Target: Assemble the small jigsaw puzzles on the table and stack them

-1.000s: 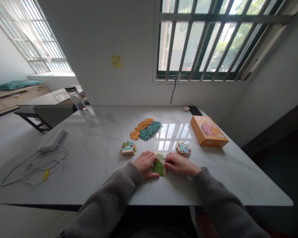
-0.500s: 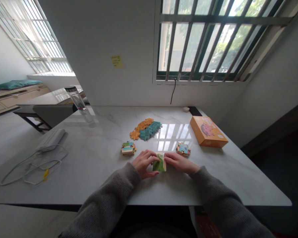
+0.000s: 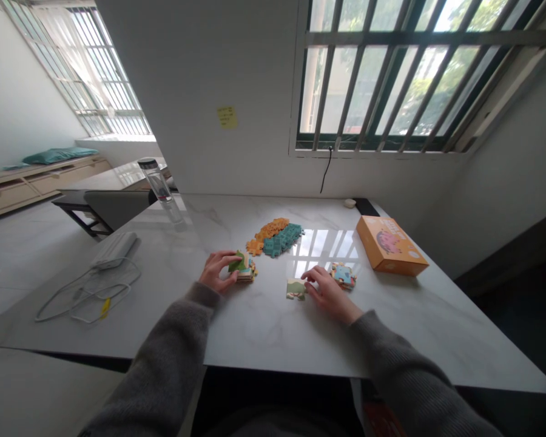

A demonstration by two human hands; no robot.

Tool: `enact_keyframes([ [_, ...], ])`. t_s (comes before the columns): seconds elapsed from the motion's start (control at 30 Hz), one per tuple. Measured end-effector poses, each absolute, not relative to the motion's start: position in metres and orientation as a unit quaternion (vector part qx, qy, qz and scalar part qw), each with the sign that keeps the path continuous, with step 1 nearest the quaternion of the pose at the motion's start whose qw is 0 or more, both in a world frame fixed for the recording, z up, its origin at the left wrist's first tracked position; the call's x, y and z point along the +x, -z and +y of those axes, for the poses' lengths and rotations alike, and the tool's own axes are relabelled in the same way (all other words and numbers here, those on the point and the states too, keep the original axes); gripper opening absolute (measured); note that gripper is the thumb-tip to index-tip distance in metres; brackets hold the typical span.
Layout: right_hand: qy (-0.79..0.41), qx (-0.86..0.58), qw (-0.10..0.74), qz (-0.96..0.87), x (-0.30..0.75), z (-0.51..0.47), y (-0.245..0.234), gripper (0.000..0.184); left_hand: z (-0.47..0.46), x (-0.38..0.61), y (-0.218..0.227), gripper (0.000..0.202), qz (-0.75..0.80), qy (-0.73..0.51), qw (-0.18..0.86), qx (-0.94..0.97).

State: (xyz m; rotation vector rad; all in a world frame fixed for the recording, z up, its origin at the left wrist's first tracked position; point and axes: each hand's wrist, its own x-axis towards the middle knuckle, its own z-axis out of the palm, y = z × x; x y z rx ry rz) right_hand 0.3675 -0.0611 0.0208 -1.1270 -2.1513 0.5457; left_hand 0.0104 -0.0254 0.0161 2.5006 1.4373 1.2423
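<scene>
Arms in grey sleeves reach over a white marble table. Nearest, well in front of the pile of orange and teal puzzle pieces, the right hand lies on the tabletop. Its fingers are loosely apart and clasp nothing, with the fingertips touching the edge of a flat puzzle piece. A small stack of pieces sits just beyond that hand, in front and right of the pile. Left and in front of the pile, the left hand pinches a green puzzle piece between thumb and fingers, tilted, just over a second small stack. Right of the pile lies an orange box. Far left of the pile sits a white adapter with a looped cable. Behind and left of the pile stands a clear water bottle. On the wall beyond the pile are a yellow sticky note and a barred window.
</scene>
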Motion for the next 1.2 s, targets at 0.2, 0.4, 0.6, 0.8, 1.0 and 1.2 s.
enact_keyframes([
  [0.2,-0.129,-0.482,0.214,-0.84,0.361,-0.067,-0.023,0.032,-0.021,0.016,-0.007,0.026,0.464,-0.367,0.018,0.806],
  [0.4,-0.158,-0.509,0.217,-0.818,0.362,-0.066,-0.023,0.035,-0.02,0.016,-0.004,0.027,0.475,-0.33,0.021,0.816],
  [0.6,-0.342,-0.446,0.3,-0.771,0.355,-0.066,-0.02,0.019,-0.045,0.052,-0.022,0.017,0.43,-0.394,-0.031,0.812],
  [0.8,-0.439,-0.35,0.373,-0.739,0.352,-0.066,-0.023,0.029,-0.071,0.124,-0.024,0.021,0.362,-0.368,0.149,0.844],
  [1.0,-0.525,-0.347,0.395,-0.669,0.348,-0.068,-0.023,0.047,-0.072,0.14,-0.021,0.01,0.391,-0.421,0.274,0.772],
  [1.2,-0.516,-0.346,0.403,-0.672,0.347,-0.067,-0.022,0.041,-0.071,0.129,-0.021,0.022,0.345,-0.408,0.182,0.825],
])
